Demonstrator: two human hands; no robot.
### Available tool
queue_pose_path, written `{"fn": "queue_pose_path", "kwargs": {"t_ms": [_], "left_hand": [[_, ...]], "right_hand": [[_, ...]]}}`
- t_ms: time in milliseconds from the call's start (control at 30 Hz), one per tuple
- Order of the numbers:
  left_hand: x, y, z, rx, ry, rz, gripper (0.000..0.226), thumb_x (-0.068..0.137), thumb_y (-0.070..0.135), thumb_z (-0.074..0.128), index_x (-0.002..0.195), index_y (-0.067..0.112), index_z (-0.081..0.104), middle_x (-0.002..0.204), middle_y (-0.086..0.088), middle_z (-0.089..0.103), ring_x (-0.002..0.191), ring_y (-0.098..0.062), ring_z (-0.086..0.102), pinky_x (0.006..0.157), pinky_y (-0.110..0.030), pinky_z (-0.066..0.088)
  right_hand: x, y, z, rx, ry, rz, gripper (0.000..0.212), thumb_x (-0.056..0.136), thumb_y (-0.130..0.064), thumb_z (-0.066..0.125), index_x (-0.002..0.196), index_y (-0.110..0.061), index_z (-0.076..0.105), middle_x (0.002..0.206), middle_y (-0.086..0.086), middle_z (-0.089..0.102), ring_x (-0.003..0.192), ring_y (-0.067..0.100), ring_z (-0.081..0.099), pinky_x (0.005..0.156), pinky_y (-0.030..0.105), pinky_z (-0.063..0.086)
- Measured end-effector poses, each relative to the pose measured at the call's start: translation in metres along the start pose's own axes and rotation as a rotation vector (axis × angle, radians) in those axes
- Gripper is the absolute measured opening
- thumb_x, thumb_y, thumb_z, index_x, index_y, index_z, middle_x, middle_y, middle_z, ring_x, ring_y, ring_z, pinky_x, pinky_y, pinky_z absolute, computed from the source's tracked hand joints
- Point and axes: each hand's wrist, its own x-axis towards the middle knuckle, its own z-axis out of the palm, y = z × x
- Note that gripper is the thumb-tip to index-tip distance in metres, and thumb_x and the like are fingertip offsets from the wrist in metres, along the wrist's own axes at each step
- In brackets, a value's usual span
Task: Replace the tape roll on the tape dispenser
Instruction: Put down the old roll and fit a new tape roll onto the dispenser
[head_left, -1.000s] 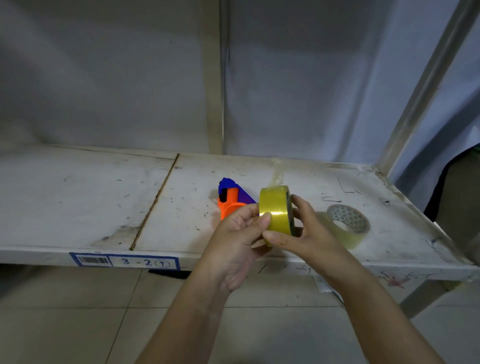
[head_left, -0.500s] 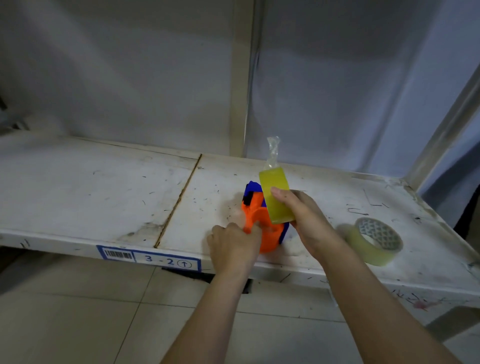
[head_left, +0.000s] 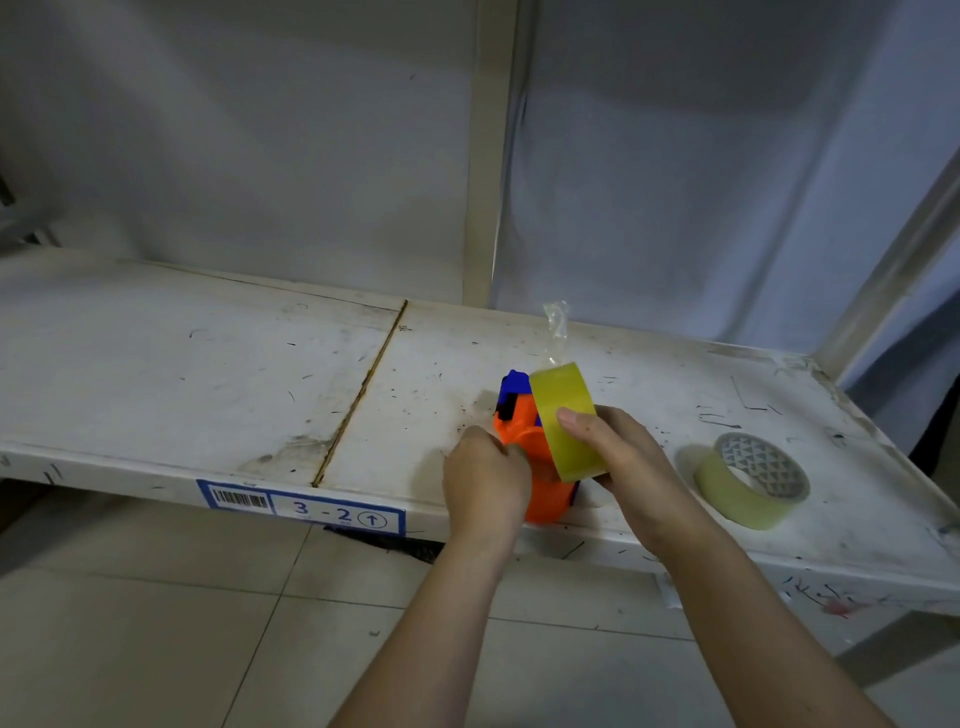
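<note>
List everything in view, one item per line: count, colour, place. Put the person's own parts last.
tape roll: 1, yellow-green, held in the right hand against the dispenser, loose clear end sticking up
tape dispenser: 1, orange and blue, near the shelf's front edge
spare tape roll: 1, pale yellow-green, lying flat at the right of the shelf
shelf: 1, white, scuffed
shelf label: 1, blue and white, reads 3-2, on the front edge
left hand: 1, gripping the dispenser
right hand: 1, holding the tape roll
</note>
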Motion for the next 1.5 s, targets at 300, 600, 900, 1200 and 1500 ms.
{"fn": "queue_pose_path", "kwargs": {"t_ms": [300,600,900,1200,1500], "left_hand": [[-0.02,-0.001,-0.003,-0.268,-0.284,-0.264,0.02,0.077,0.023,0.065,0.074,0.018,0.047,0.082,-0.004,0.057,0.087,-0.028,0.059,0.08,-0.036,0.053],[-0.03,0.007,-0.012,-0.662,-0.305,-0.372,0.039,0.07,0.008,0.07,0.105,-0.004,0.061,0.094,-0.02,0.069,0.086,-0.035,0.066,0.071,-0.042,0.056],[-0.033,0.013,-0.017,-0.722,-0.205,-0.136,0.042,0.079,0.011,0.066,0.117,0.015,0.049,0.105,-0.008,0.064,0.092,-0.021,0.064,0.058,-0.027,0.052],[-0.035,0.016,-0.014,-0.714,-0.052,0.008,0.019,0.1,0.017,0.038,0.111,0.023,0.052,0.108,-0.007,0.063,0.088,-0.018,0.061,0.074,-0.034,0.051],[-0.046,0.021,-0.011,-0.797,-0.107,0.101,0.019,0.1,0.015,0.038,0.102,0.025,0.055,0.097,0.001,0.067,0.078,-0.001,0.067,0.061,-0.017,0.052]], "right_hand": [[-0.032,0.006,-0.008,0.124,0.065,0.039,0.076,0.053,-0.061,0.067,0.115,-0.018,0.058,0.107,-0.003,0.065,0.1,0.015,0.063,0.09,0.041,0.052],[-0.039,0.005,-0.013,0.121,0.126,-0.046,0.068,0.06,-0.059,0.065,0.115,-0.02,0.061,0.11,-0.004,0.068,0.099,0.008,0.064,0.073,0.023,0.046],[-0.031,0.012,-0.016,0.354,0.068,-0.012,0.073,0.056,-0.057,0.071,0.115,-0.015,0.061,0.113,0.006,0.069,0.105,0.022,0.066,0.098,0.048,0.048],[-0.033,0.015,-0.01,0.138,0.156,-0.102,0.083,0.048,-0.064,0.069,0.117,-0.022,0.049,0.117,-0.002,0.059,0.104,0.012,0.061,0.082,0.032,0.053],[-0.037,0.018,0.007,0.096,0.118,-0.152,0.081,0.055,-0.05,0.073,0.123,-0.02,0.04,0.118,-0.004,0.055,0.101,0.004,0.059,0.062,0.01,0.05]]}}
